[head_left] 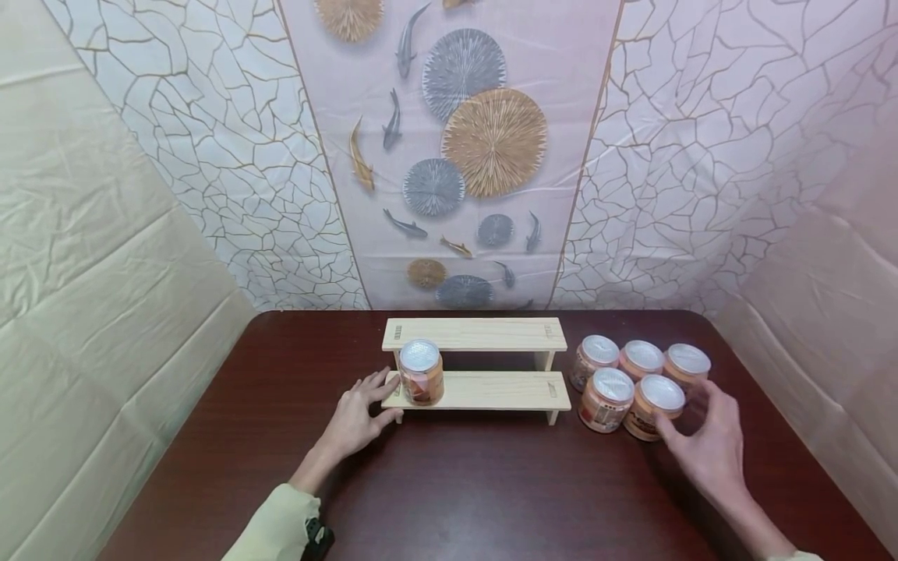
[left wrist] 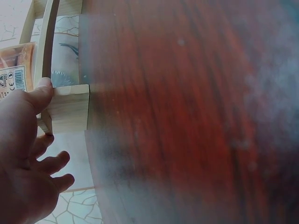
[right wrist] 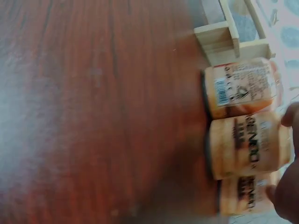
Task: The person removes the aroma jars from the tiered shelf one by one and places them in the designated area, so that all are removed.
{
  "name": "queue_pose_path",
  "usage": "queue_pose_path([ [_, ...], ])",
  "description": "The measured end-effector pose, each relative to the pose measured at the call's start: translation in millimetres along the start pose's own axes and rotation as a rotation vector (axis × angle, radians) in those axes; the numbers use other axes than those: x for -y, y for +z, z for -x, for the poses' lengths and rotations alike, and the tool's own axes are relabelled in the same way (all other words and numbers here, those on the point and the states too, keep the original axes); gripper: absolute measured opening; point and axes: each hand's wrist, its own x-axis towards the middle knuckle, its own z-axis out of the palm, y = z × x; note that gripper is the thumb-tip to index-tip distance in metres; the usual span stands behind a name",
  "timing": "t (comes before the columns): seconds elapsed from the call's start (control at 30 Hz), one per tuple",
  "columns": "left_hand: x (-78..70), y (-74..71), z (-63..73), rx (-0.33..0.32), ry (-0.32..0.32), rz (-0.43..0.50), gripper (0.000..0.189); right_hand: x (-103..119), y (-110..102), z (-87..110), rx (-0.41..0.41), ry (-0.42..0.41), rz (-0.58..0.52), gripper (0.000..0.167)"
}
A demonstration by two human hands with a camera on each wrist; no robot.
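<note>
A two-step wooden rack [head_left: 484, 389] stands on the table, with a jar [head_left: 423, 386] with a clear lid and orange label at the left of its lower step. My left hand [head_left: 358, 413] holds that step's left end, thumb in front and fingertips behind, as the left wrist view also shows. Several similar jars stand grouped to the rack's right. My right hand [head_left: 708, 444] is at the front-right jar [head_left: 654, 409], its thumb by the jar's front rim and its fingers spread toward the rear-right jar [head_left: 687, 366]. In the right wrist view, only fingertips show beside the labelled jars [right wrist: 247, 144].
The dark reddish table [head_left: 477, 483] extends in front of the rack. A patterned cloth [head_left: 435, 257] hangs behind the table's back edge. Pale cloth walls [head_left: 126, 343] flank both sides. The other grouped jars [head_left: 606, 401] stand close together, near the rack's right end.
</note>
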Motion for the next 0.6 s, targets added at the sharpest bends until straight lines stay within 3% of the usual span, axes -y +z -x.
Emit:
queue_pose_path([
  [0.1, 0.4, 0.3, 0.1, -0.003, 0.002, -0.003, 0.056, 7, 2, -7.2, -0.119, -0.151, -0.034, 0.068],
  [0.23, 1.6, 0.0, 0.6, -0.009, 0.004, -0.005, 0.056, 26, 10, -20.5, -0.167, -0.300, -0.071, 0.070],
  [0.33, 2.0, 0.3, 0.8, -0.009, 0.003, -0.003, 0.056, 43, 20, -27.0, -0.118, -0.350, -0.120, 0.066],
  [0.47, 1.9, 1.0, 0.6, -0.006, -0.002, 0.005, 0.055, 63, 37, -29.8, 0.005, -0.390, -0.196, 0.055],
  [0.6, 0.8, 0.6, 0.4, -0.004, -0.009, 0.007, 0.055, 82, 55, -30.6, 0.130, -0.416, -0.238, 0.055],
])
